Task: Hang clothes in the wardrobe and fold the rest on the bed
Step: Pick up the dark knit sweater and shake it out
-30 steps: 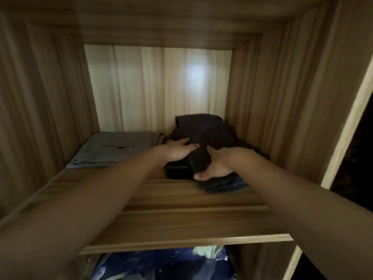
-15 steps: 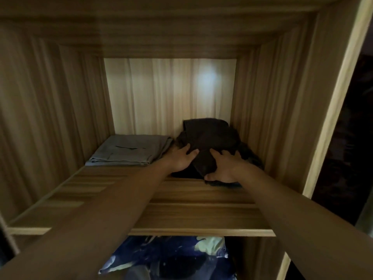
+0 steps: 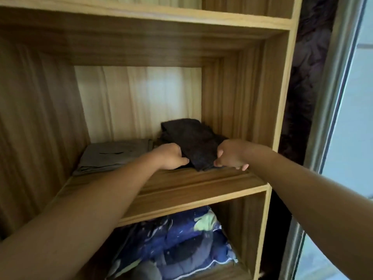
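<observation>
The left forearm [image 3: 101,195] comes in from 8 o'clock and the right forearm [image 3: 302,188] from 4 o'clock, each bare from the frame edge to the wrist. The left hand [image 3: 171,158] and right hand [image 3: 230,155] are bare as well.

Both your bare arms are stretched forward, meeting at the dark folded cloth [image 3: 193,142]. Your left forearm [image 3: 113,190] comes in from the lower left, and your left hand [image 3: 171,158] sits at the cloth's left edge, back up, fingers curled under, one fingertip touching the cloth's front left side. Your right forearm [image 3: 292,178] reaches in from the lower right. Your right hand [image 3: 232,156] is at the cloth's front right corner, knuckles up, fingers curled downward, thumb side against the cloth. Whether either hand actually pinches fabric, can't tell from here.
</observation>
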`<act>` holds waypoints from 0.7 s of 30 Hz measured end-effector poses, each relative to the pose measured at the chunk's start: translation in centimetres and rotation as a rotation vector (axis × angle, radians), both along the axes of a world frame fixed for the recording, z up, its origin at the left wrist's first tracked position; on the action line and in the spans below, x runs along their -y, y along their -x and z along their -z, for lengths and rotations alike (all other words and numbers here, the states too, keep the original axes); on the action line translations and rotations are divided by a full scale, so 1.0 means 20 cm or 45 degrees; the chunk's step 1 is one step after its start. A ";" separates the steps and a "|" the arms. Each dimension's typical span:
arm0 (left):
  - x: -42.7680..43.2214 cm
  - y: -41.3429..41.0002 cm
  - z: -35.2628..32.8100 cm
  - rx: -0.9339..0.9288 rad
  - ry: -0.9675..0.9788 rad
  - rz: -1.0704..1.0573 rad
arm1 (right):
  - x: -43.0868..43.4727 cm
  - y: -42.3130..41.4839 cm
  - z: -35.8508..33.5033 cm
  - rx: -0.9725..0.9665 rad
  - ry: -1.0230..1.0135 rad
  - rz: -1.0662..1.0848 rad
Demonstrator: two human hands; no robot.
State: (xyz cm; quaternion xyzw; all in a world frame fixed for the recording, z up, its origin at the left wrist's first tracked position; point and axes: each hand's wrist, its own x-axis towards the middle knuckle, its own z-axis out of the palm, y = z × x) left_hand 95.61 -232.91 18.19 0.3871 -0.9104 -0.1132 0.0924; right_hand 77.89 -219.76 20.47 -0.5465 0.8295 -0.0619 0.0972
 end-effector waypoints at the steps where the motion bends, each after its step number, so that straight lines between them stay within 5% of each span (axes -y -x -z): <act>1: -0.03 0.00 0.01 0.010 -0.014 0.039 | -0.06 -0.04 0.01 0.038 -0.015 0.065; 10: -0.48 0.12 0.16 0.022 -0.110 0.483 | -0.76 -0.29 0.21 -0.078 -0.090 0.436; 21: -1.24 0.54 0.51 0.393 -0.196 1.042 | -1.73 -0.13 0.57 -0.060 -0.298 1.038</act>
